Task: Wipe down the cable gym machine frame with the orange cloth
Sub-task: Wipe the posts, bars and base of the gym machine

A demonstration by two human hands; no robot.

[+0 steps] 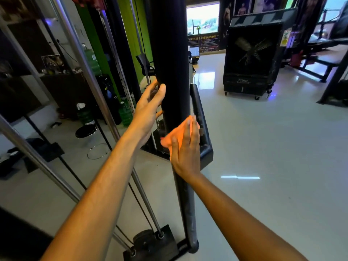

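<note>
The cable machine's black upright post rises through the middle of the view down to its base. My left hand rests against the post's left side at mid height, fingers extended along it and thumb touching the front. Lower down, my right hand presses the orange cloth flat against the post with straight fingers. The cloth is bunched under my palm and sticks out to the left.
Chrome guide rods and a thin cable slant down on the left to a black base plate. A mirror wall lies to the left. A large black air cooler on wheels stands on the glossy floor to the right, benches beyond.
</note>
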